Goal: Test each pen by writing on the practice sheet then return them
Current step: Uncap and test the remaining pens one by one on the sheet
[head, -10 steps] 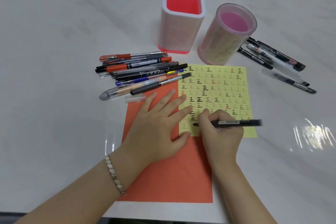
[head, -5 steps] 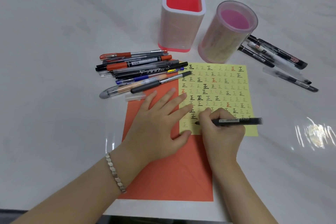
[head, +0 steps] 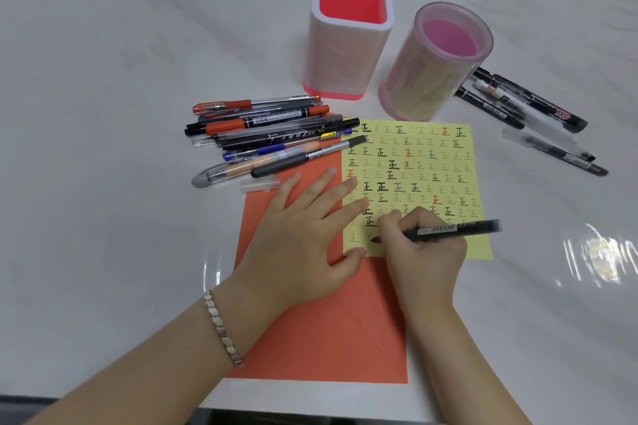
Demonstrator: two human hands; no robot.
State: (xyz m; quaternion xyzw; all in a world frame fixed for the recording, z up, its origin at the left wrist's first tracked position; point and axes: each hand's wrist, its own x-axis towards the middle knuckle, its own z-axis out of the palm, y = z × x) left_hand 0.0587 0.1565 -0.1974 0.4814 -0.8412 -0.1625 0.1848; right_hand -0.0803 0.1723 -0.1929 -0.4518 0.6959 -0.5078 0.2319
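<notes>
**Pen tip down on the bottom row**

On the white table (head: pixel 103 114), a heap of pens (head: pixel 269 138) lies furthest to my left: red, black, blue and grey barrels side by side, their right ends reaching onto the corner of the paper. A loose clear cap (head: pixel 259 183) sits just in front of the heap.

My left hand (head: pixel 303 235), with a silver bracelet (head: pixel 222 328) on its wrist, lies flat with the fingers straight and spread and grips nothing. The palm presses on the orange sheet (head: pixel 310 338), while the longer fingertips and the thumb tip reach over the left edge of the yellow practice sheet (head: pixel 431 162). This sheet lies partly on the orange one and is covered in rows of small characters, some traced in black and a few in red.

Behind the paper the square holder (head: pixel 348 34) stands upright, white with a red inside.

My right hand (head: pixel 424 252) has its fingers curled tight round the black pen (head: pixel 455 228), pinching it low on the barrel. The tip touches the practice sheet in the bottom row near the lower left corner, just beside my left thumb, and the barrel points out to the right.

The round holder (head: pixel 435 62), clear with a pink base, stands just beside the square one. Past it several black and white pens (head: pixel 524 107) lie together, and a clear-barrelled pen (head: pixel 552 148) lies a little apart from them.
</notes>
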